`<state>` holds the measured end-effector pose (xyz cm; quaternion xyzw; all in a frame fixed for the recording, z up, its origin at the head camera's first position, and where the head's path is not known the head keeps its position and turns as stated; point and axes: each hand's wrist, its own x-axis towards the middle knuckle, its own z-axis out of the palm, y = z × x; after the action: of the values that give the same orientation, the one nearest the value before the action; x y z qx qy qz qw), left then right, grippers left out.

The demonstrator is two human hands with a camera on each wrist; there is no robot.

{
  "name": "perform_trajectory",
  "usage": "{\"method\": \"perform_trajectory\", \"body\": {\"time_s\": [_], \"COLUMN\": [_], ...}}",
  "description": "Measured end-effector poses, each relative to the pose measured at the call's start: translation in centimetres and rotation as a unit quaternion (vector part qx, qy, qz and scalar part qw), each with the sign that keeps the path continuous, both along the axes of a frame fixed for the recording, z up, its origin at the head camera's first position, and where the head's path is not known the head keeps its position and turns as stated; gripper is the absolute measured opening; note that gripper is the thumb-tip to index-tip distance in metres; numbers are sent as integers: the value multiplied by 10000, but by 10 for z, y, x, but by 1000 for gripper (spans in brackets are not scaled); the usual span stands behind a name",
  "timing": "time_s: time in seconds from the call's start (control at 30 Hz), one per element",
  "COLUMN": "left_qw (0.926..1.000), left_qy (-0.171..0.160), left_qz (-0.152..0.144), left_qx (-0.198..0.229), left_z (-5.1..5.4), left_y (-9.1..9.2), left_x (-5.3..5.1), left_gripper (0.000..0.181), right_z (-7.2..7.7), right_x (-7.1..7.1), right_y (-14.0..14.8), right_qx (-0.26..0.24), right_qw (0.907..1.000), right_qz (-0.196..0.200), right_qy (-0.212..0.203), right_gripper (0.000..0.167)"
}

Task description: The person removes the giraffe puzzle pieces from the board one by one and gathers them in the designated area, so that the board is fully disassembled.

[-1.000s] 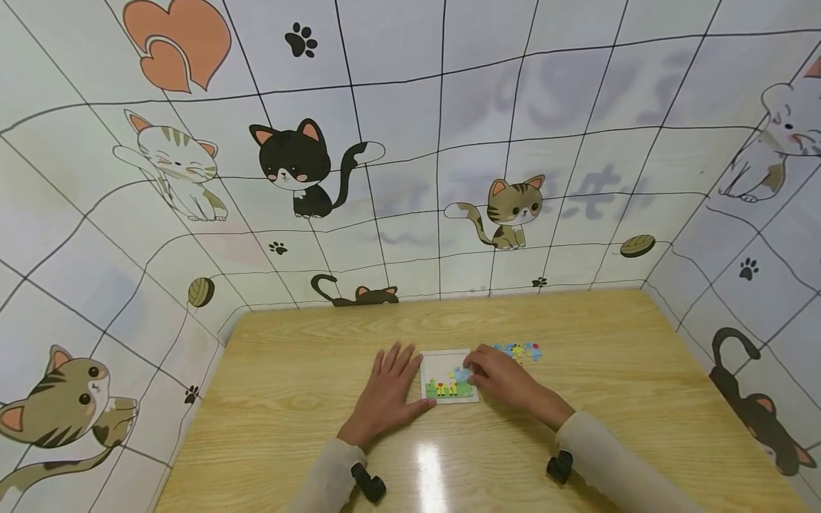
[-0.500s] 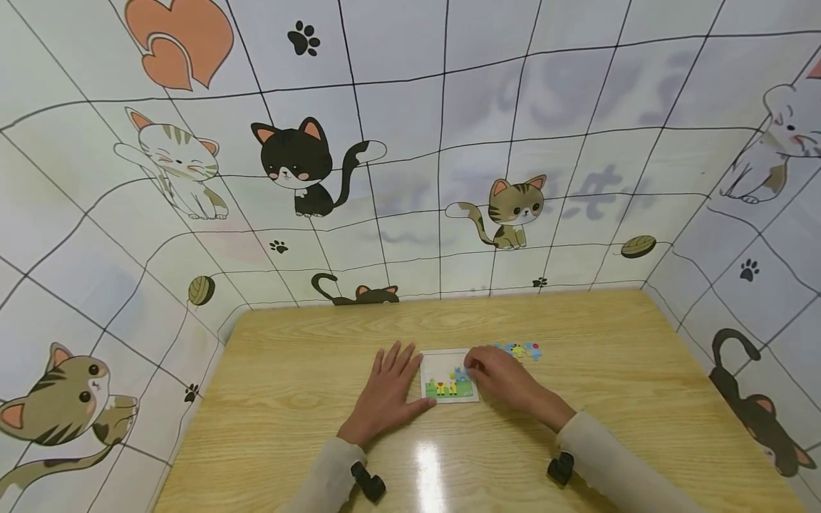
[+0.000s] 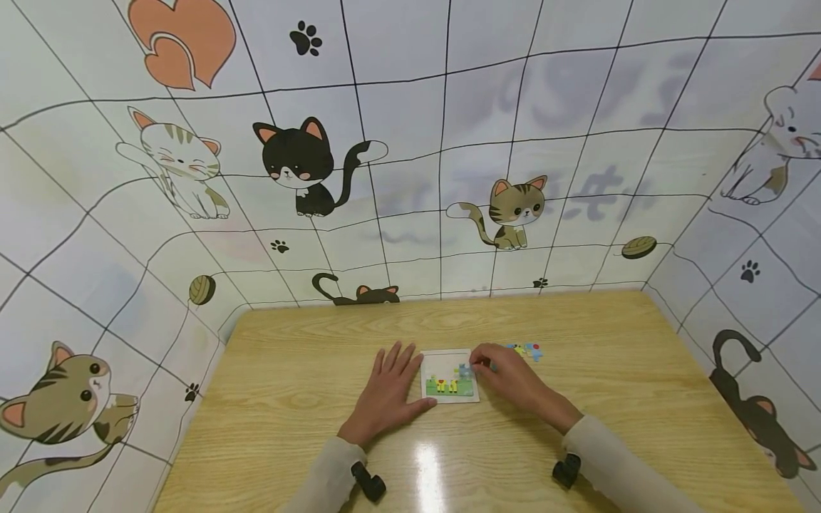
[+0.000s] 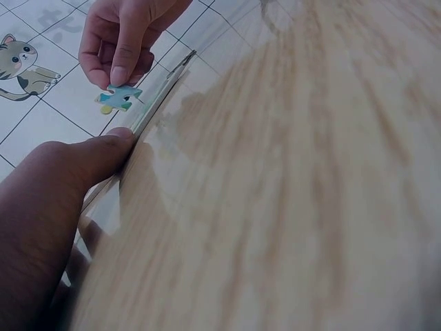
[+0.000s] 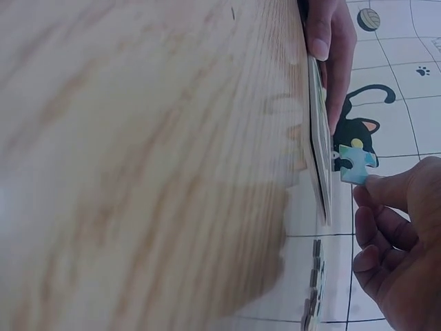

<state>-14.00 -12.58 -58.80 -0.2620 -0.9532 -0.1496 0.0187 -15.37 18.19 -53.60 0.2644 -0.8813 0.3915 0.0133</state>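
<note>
A jigsaw board (image 3: 442,356) with a pale frame lies mid-table. Green and yellow pieces (image 3: 447,387) fill its lower part, while the upper part is bare white. My left hand (image 3: 388,392) lies with fingers spread along the board's left side, its thumb (image 4: 110,148) touching the edge. Between thumb and finger, my right hand (image 3: 513,377) pinches a light blue jigsaw piece (image 5: 355,164) with a yellow knob. Both wrist views show that piece (image 4: 118,98) raised clear of the board, near its right side.
Several loose jigsaw pieces (image 3: 527,350) lie just beyond the right hand, partly covered by it. The wooden table (image 3: 308,356) meets cat-printed walls (image 3: 417,249) at its back and sides.
My right hand has shifted slightly right with the light blue piece and now hides more of the loose pieces. My left hand has stayed in place.
</note>
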Motion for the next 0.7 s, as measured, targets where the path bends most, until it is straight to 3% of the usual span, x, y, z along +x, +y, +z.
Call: {"method": "perform_trajectory", "body": {"time_s": [0.7], "left_qw": [10000], "left_qy": [41], "left_qz": [-6], "left_qx": [-22], "left_z": [-1], "left_y": [0], "left_x": [0], "left_gripper": [100], "right_z": [-1], "right_x": [-2], "right_y": [31], "right_qx": [-86], "right_qw": [9965], "right_qz": [-825], "right_qy": [89], "right_gripper": [10]}}
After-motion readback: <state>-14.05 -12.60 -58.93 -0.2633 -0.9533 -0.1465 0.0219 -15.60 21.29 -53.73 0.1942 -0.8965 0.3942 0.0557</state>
